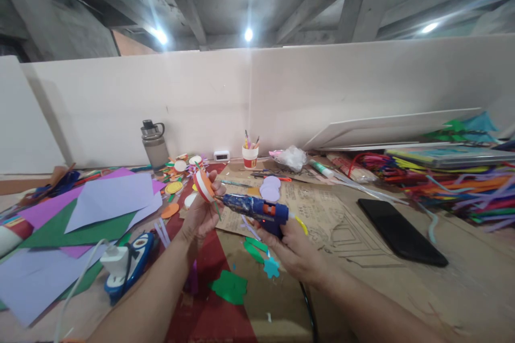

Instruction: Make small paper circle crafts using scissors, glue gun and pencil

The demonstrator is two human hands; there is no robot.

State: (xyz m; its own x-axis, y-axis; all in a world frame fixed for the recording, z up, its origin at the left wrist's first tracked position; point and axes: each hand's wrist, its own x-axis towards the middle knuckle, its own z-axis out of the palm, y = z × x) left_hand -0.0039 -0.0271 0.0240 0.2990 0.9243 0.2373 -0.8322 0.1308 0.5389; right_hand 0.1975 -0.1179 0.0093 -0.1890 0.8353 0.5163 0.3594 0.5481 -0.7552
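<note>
My left hand (204, 214) is closed on a round orange-and-white paper craft piece (204, 186), tilted with one flat side towards its fingers. A thin green strip shows under those fingers. In my right hand (292, 246) is a blue hot glue gun (257, 209), its nozzle pointing left at the paper piece. Whether the nozzle touches it I cannot tell. Lilac paper circles (270, 188) lie behind the glue gun. Below it on the table are green paper scraps (229, 287) and a light-blue paper star shape (271, 267).
At left, coloured paper sheets (112, 198) lie by a blue power strip (137, 262) with a white plug. A grey bottle (154, 144) and a paper cup of pencils (250, 156) stand at the back. A black phone (398, 233) and pipe cleaners (475, 190) lie at right.
</note>
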